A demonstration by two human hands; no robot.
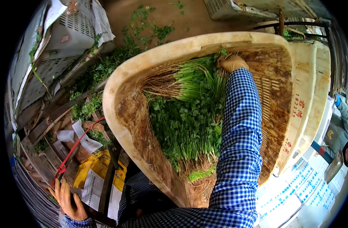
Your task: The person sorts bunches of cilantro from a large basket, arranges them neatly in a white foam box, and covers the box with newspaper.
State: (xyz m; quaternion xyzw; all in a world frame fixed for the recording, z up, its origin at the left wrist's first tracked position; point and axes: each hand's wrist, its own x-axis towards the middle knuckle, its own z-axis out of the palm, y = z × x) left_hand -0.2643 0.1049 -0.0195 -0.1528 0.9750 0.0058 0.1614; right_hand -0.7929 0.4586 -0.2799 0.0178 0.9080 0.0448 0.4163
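A large cream plastic crate (119,98), stained brown inside, stands in front of me. Leafy bunches of coriander (185,117) with pale green stems and brown roots lie in it, roots toward the walls. My right hand (233,64), in a tan glove, reaches to the crate's far wall. Its fingers are closed round a root-end bunch of coriander (220,78), partly hidden by the hand and sleeve. Away at the lower left, my left hand (69,199), also gloved, has its fingers stretched out beside a red cord (71,154), holding nothing I can see.
Grey slatted crates (63,41) stand at the left, with loose greens (147,30) scattered on the brown floor. A wooden rack (48,125) and a yellow package (101,167) lie left of the crate. Another person (341,121) is at the far right, near white-blue boxes (303,190).
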